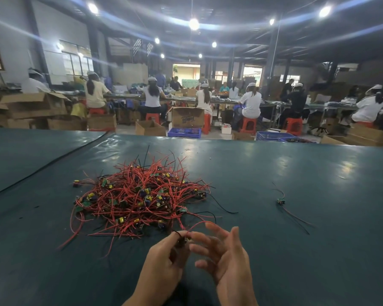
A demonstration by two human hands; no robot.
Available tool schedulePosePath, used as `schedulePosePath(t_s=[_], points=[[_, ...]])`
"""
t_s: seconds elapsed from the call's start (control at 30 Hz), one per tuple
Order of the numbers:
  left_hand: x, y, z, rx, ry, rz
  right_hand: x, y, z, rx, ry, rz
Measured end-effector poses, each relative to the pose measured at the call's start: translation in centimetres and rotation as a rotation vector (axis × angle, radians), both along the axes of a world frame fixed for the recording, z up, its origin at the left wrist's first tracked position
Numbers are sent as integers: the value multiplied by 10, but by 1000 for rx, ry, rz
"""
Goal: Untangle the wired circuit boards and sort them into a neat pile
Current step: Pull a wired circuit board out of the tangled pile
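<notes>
A tangled heap of small circuit boards (139,195) with red and black wires lies on the dark green table (274,173), left of centre. One separate wired board (280,201) lies alone to the right, its wires trailing toward me. My left hand (164,261) pinches a small board (182,240) whose red wires still run up into the heap. My right hand (226,259) is beside it with fingers spread, its fingertips touching or nearly touching the held board.
A black seam (53,160) runs diagonally across the table's left side. Beyond the far edge stand cardboard boxes (187,117), blue crates (184,132) and seated workers on red stools (248,124) at long benches.
</notes>
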State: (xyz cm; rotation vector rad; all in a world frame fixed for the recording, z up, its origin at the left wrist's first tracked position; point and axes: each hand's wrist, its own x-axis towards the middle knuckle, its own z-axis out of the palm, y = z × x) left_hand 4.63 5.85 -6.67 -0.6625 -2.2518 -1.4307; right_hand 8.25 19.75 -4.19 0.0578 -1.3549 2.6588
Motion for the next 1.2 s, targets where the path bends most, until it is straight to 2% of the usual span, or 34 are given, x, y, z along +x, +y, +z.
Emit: schedulePosePath(t_s=[0.17,0.27,0.43,0.5,0.73,0.8,0.9,0.97,1.03,1.13,1.2], points=[[5,2,3,-13,-27,5,3,-4,-13,642,108,-117],[7,-1,2,-165,48,-1,4,-12,-21,783,166,-241],[8,-2,12,-366,213,-9,-1,-14,-21,720,183,-374],[12,4,14,-274,280,-39,-1,-13,-19,699,209,-415],[24,11,16,-33,234,-67,-2,-14,-14,776,348,-625],[22,14,13,60,228,-79,-3,-15,-13,697,304,-683],[20,16,11,55,238,-128,-8,-11,-10,392,171,-787],[19,16,9,-3,178,-180,-11,-3,-5,201,126,-801],[19,17,7,28,54,-204,-12,5,-2,97,84,-763],[18,21,7,203,-171,-211,-13,4,-6,74,-20,-611],[16,23,9,302,-226,-142,-13,-6,-12,138,-82,-513]])
